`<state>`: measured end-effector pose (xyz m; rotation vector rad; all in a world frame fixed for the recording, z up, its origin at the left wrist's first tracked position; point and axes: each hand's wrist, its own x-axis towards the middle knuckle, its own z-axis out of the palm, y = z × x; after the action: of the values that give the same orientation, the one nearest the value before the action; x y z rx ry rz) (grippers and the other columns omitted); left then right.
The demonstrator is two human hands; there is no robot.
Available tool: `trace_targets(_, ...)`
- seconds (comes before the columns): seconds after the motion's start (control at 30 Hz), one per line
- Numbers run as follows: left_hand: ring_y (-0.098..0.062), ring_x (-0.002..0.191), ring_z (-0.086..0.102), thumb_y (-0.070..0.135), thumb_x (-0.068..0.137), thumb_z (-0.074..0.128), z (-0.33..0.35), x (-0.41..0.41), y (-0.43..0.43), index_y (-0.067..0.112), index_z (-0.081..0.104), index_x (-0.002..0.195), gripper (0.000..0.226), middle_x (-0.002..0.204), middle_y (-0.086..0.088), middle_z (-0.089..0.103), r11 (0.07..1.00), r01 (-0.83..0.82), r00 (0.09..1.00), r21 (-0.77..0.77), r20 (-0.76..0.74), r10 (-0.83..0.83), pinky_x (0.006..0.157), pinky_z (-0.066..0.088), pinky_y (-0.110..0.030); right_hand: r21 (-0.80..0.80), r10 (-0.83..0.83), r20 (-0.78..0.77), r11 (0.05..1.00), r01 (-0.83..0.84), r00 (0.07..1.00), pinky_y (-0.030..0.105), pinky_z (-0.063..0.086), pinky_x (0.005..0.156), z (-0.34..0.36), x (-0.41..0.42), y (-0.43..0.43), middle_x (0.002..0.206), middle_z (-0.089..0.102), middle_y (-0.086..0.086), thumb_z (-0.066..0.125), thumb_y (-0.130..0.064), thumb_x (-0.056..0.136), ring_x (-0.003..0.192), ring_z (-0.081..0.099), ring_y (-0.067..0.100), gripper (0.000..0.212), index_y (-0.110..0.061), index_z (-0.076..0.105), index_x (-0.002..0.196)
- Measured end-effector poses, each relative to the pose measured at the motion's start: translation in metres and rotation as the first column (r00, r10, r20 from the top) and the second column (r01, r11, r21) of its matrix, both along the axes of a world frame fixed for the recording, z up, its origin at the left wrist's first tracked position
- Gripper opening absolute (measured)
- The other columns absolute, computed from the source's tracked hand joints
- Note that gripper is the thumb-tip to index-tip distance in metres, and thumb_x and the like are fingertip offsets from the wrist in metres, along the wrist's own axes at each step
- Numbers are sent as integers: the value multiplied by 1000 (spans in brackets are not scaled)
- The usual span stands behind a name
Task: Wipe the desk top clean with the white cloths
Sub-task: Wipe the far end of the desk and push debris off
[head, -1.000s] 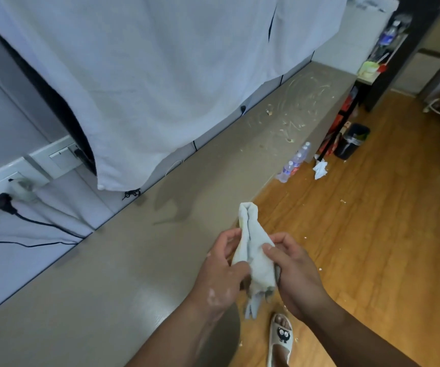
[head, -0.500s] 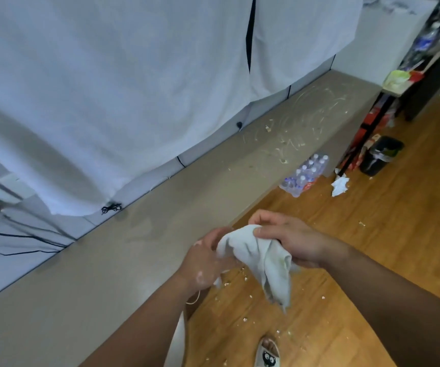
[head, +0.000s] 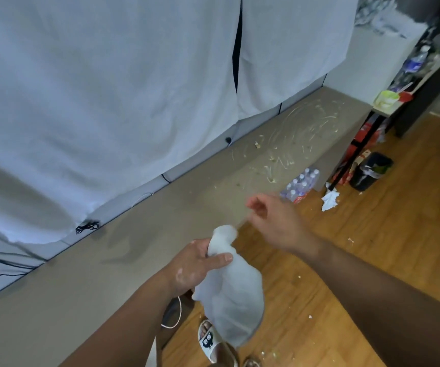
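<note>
My left hand [head: 197, 266] grips a white cloth [head: 229, 290] near its top, and the rest of the cloth hangs down over the desk's front edge. My right hand [head: 271, 221] is blurred, apart from the cloth, hovering over the edge with its fingers loosely curled and nothing in them. The long beige desk top [head: 86, 276] runs from lower left to upper right. Its far end [head: 301, 133] carries pale smears and crumbs.
White sheets [head: 107, 102] hang along the wall behind the desk. On the wooden floor lie a pack of water bottles [head: 299, 185], a crumpled tissue [head: 330, 201], a black bin [head: 371, 170] and scattered crumbs. A dark shelf unit [head: 409, 83] stands at the far right. My slippered foot [head: 212, 340] is below.
My right hand has let go of the cloth and moved up and to the right. The cloth now hangs from my left hand alone. The view has shifted toward the desk's far end.
</note>
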<state>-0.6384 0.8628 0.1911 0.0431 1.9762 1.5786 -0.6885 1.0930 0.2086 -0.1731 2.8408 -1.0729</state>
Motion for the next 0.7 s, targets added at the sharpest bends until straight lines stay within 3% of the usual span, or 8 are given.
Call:
trace_targets(0.1,-36,93,75,48,83,78,-14,-15,-7,15,77,100,37,102,-17,77,995,-55,998,80,41,51,84,58,-51,-112,76,142,992,-61,987,25,55,84,-16,30,-8,98,69,-16,77,-47,84,92,64,0,27,-31,69,104)
trace_targets(0.17,-43,94,73,53,81,80,-27,-27,-15,12,74,108,49,104,-22,75,983,-93,990,156,119,74,81,58,-54,-162,206,309,974,-162,928,16,50,83,-30,38,-13,108,65,-26,79,-60,73,100,61,-8,57,-36,65,122)
trace_targets(0.23,-52,101,69,47,87,76,-36,-38,-21,9,71,117,49,112,-26,72,971,-121,980,207,178,84,85,57,-62,-119,258,332,966,-232,907,11,45,77,-47,32,-18,109,61,-32,81,-62,69,101,57,-12,71,-38,59,132)
trace_targets(0.37,-45,105,72,36,92,75,-48,-64,-30,4,70,121,43,114,-22,75,956,-176,960,234,257,114,85,60,-55,-3,235,265,970,-243,935,24,48,71,-69,0,-25,90,68,-14,83,-56,75,84,63,5,44,-29,68,107)
trace_targets(0.47,-33,100,76,26,88,81,-56,-76,-35,3,68,119,41,110,-16,77,953,-271,941,138,248,232,92,59,-58,47,254,218,962,-270,942,12,37,63,-75,-19,-33,75,57,-19,85,-54,75,73,57,-4,36,-37,56,91)
trace_targets(0.53,-22,96,74,24,76,91,-62,-81,-42,11,58,125,60,112,-9,72,951,-303,936,52,203,287,86,63,-46,61,275,219,954,-294,936,12,36,61,-77,-26,-42,78,55,-18,83,-55,76,72,55,2,38,-40,53,93)
trace_targets(0.63,-10,106,64,38,61,98,-74,-82,-58,42,32,148,109,121,14,62,978,-68,998,-200,-17,66,85,54,-18,104,306,252,935,-340,918,13,33,59,-82,-37,-53,81,52,-17,82,-56,78,76,52,5,42,-40,47,95)
trace_targets(0.7,-8,101,64,48,63,89,-92,-80,-66,35,48,141,88,116,17,64,908,4,960,-420,-253,-121,80,43,-8,132,340,284,912,-388,896,13,32,57,-88,-46,-60,85,53,-16,82,-55,77,78,52,7,44,-38,46,96)
